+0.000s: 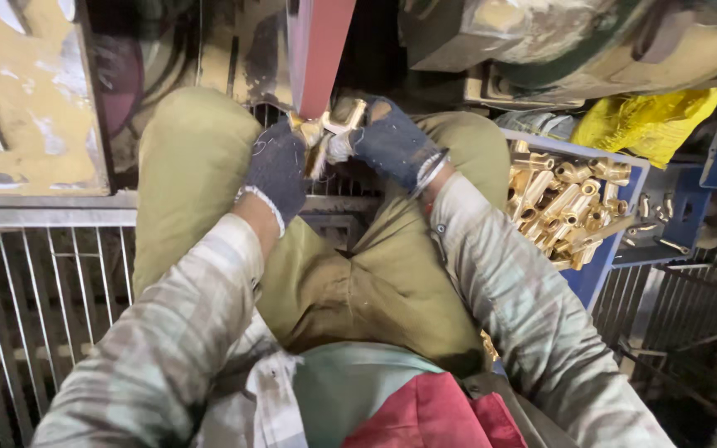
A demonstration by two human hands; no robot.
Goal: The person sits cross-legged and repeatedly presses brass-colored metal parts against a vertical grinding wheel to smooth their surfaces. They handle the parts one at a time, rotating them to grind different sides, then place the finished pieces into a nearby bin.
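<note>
- Person seated, knees apart in olive trousers (209,166), looking straight down at both gloved hands held up between the knees.
- Left hand (278,170) in a dark knit glove, fingers curled closed around one end of a brass fitting (338,124); the grip looks like a steadying hold, wrist braced near the left knee.
- Right hand (392,143), same kind of glove, fingers wrapped and pinching the other end of the fitting, thumb on top. Both hands are closed on the piece, none spread.
- The brass fitting sits between the two hands, its upper face touching the lower end of a reddish-brown belt (319,50) that comes down from above. Holding it by both ends probably keeps the fingers off the belt and the piece pressed squarely against it.
- A blue crate (599,265) stands just beside the right knee, filled with similar brass fittings (562,207) heaped loosely; close placement would suit a short reach from the right hand.
- Beyond the crate, a crumpled yellow bag (645,120); a few small metal parts lie on a dark surface further right, too small to identify.
- A metal grating (35,290) runs under and to the left of the legs.
- Grimy yellow machine housing (26,91) fills the upper left.
- Sleeves are a pale checked shirt; a red cloth lies at the lap.
</note>
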